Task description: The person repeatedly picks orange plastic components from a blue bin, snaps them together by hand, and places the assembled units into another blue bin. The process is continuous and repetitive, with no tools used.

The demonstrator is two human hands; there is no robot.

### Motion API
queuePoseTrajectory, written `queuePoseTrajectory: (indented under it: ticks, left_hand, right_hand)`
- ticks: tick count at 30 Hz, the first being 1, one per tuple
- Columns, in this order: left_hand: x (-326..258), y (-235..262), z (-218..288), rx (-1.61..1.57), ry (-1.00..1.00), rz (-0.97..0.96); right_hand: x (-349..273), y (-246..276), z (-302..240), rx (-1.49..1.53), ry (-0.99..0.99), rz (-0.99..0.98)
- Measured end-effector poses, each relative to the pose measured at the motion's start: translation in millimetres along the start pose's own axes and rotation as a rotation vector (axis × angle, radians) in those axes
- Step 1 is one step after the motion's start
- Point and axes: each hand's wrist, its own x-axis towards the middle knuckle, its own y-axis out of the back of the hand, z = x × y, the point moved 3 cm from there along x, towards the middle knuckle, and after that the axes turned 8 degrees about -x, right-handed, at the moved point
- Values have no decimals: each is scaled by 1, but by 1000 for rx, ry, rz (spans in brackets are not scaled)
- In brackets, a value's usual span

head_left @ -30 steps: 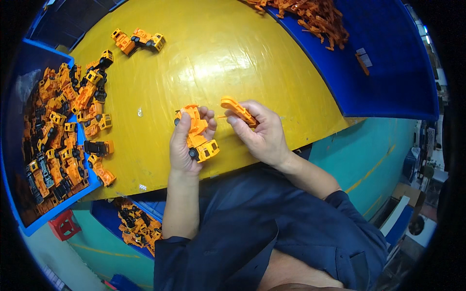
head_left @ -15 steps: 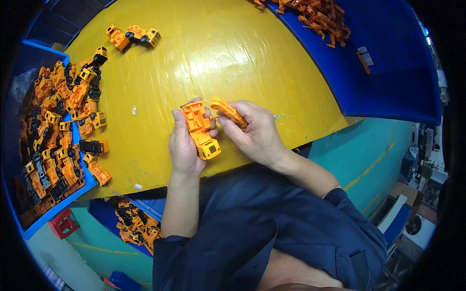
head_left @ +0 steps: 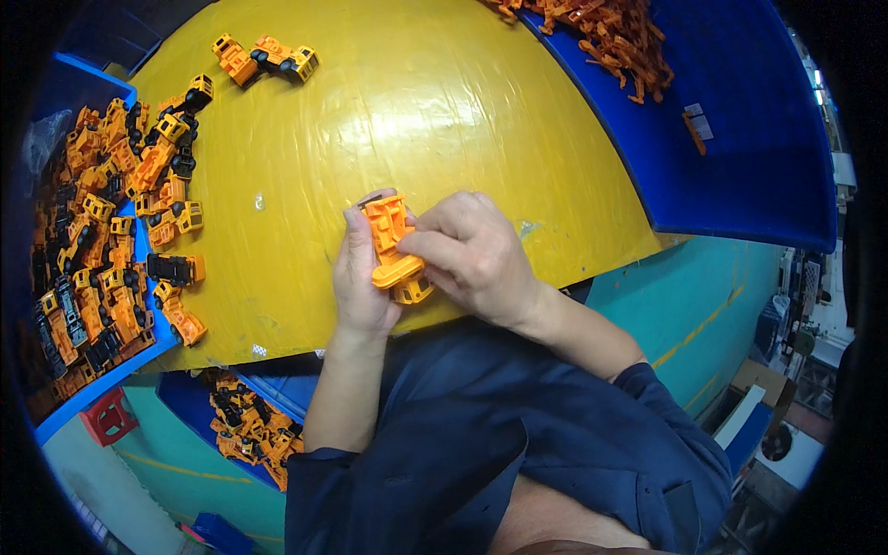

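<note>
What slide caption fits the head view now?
Left hand cradles an orange toy truck while the right hand holds an orange boom-like piece over it, above a yellow worktable.

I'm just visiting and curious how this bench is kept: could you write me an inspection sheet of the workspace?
Surface: yellow tabletop, glossy, wrinkled.
Job's things: orange toy truck in the left hand; orange arm-shaped part in the right hand, over the truck's cab end, contact unclear.
Clutter: two toy trucks near the far left; more spill beside the heaped blue bin.
Grip: both hands closed on their pieces.
Cables: nothing seen.
Surroundings: blue tray with orange parts, upper right; red plastic stool, lower left; green floor.
</note>
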Motion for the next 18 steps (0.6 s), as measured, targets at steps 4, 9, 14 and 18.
queuePoseTrajectory:
  ticks: [4,9,14,18]
  left_hand:
    - [0,-3,-2,71,-85,-44]
    - [1,-5,-4,209,-233,34]
    - [3,-7,-3,259,-244,-5]
    - [5,-9,-4,263,-303,35]
  right_hand:
    - [-6,-4,-5,20,-126,24]
    - [-12,-6,-2,142,-382,36]
    - [-11,1,0,89,-361,-76]
    - [-9,-1,5,221,-480,-116]
